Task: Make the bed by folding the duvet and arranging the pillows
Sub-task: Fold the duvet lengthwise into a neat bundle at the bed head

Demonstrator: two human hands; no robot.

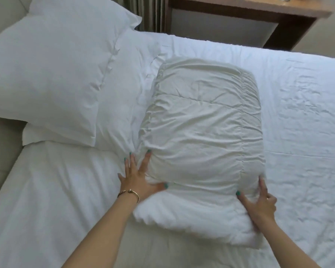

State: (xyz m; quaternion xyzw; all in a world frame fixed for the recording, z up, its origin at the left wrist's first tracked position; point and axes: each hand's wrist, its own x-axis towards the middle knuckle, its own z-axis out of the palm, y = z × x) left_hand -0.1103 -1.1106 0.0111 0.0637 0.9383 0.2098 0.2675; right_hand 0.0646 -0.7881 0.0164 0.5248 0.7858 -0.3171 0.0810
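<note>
Left hand [138,176] spread flat against wrinkled pillow [201,144], right hand [260,202] spread on its edge, duvet [298,132] beneath

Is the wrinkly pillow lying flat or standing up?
Lying flat: the wrinkly pillow rests on the sheet, both hands at its edges.

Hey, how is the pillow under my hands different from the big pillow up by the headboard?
The pillow under the hands is heavily wrinkled, the big pillow mostly smooth. The wrinkled one lies flat mid-bed, touched by the left hand and right hand; the big one lies by the headboard, untouched, with a flat fabric border. Both are white.
</note>
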